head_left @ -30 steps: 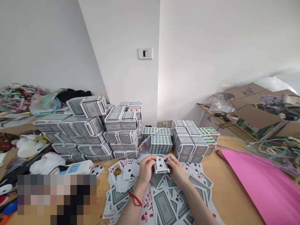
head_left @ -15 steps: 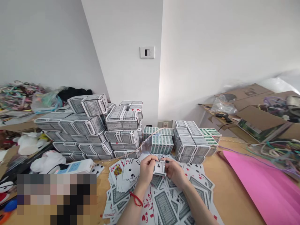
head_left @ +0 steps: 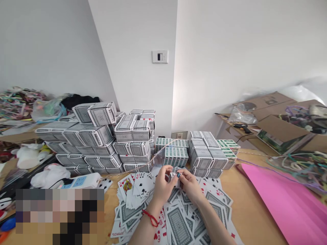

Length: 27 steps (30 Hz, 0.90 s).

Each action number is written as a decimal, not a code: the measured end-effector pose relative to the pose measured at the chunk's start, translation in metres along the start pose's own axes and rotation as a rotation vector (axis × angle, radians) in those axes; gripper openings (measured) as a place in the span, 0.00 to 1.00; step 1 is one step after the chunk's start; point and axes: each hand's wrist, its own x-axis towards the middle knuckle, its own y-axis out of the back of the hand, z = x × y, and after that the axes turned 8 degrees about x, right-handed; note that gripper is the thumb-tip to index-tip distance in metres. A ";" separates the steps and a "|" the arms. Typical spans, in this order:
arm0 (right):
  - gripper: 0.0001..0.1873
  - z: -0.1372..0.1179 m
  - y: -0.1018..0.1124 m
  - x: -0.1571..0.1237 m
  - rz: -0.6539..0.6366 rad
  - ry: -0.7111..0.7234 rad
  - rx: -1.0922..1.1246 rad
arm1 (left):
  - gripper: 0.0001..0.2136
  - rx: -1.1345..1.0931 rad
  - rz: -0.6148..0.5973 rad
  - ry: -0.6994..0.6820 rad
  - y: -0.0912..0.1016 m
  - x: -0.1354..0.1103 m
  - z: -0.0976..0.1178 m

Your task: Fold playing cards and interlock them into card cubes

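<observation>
Both hands meet over a wide spread of loose playing cards [head_left: 180, 223], some face up and some face down. My left hand [head_left: 163, 183], with a red cord bracelet [head_left: 150, 217] at the wrist, is closed on a small folded playing card [head_left: 174, 180]. From the other side, my right hand [head_left: 190, 185] pinches the same card, its thumb on top. The fingers hide much of the card. Just beyond the hands stand boxes with green and white stripes [head_left: 176, 156].
Blocks built from folded cards are stacked at the left [head_left: 89, 139], centre [head_left: 133, 136] and right [head_left: 208, 154]. A white power strip [head_left: 84, 181] lies left, a pink sheet [head_left: 283, 200] right. A glue gun [head_left: 242, 128] and a cardboard box [head_left: 283, 132] sit farther right.
The hands have drawn closer together around the card. Its clubs face showed before; now the fingers cover most of it, and the right thumb has come over its top.
</observation>
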 end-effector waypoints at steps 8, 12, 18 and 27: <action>0.17 0.002 -0.001 0.001 -0.026 -0.020 0.055 | 0.07 -0.062 0.057 0.058 -0.005 0.005 -0.001; 0.16 0.001 -0.001 0.001 -0.027 -0.013 0.027 | 0.09 -0.113 0.052 0.122 -0.005 0.007 -0.003; 0.16 -0.002 -0.004 -0.001 0.020 0.096 -0.086 | 0.10 -0.119 0.084 0.129 -0.007 0.006 -0.004; 0.17 0.009 -0.007 0.002 0.073 0.105 -0.233 | 0.09 0.030 0.253 -0.027 -0.005 0.001 0.000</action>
